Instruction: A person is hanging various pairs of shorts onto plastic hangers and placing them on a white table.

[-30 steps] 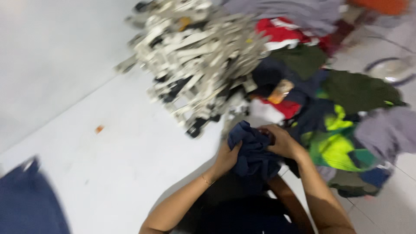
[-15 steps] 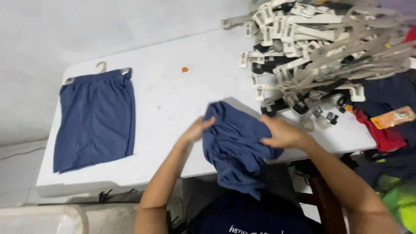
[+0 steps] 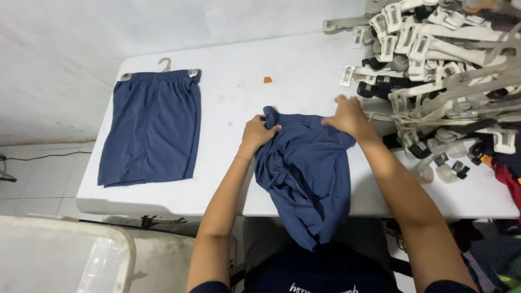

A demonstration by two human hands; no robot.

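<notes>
We've got 1 crumpled pair of navy shorts (image 3: 306, 173) under our hands, lying at the near edge of the white table (image 3: 304, 70), lower part hanging over the edge toward us. Left hand (image 3: 256, 134) pinches the waistband corner, fingers curled shut on the cloth. Right hand (image 3: 347, 116) presses the other top corner, fingers bent down on the fabric; can't tell if it grips or just pins it.

Counts: 2 pairs of navy shorts in all. The 2nd, hung shorts (image 3: 151, 127), lies flat at the table's left end, clipped on 1 white hanger (image 3: 164, 65). 1 small orange scrap (image 3: 267, 80) sits mid-table, apart from both. Right end: a hanger pile (image 3: 434, 59), white & black, too tangled to count. 1 clear bin (image 3: 65, 255) below left on the floor.

Vs half a sec ago: the shorts were bunched up between the hands above the table; now they're spread wider & laid down, hands further apart at the top corners.
</notes>
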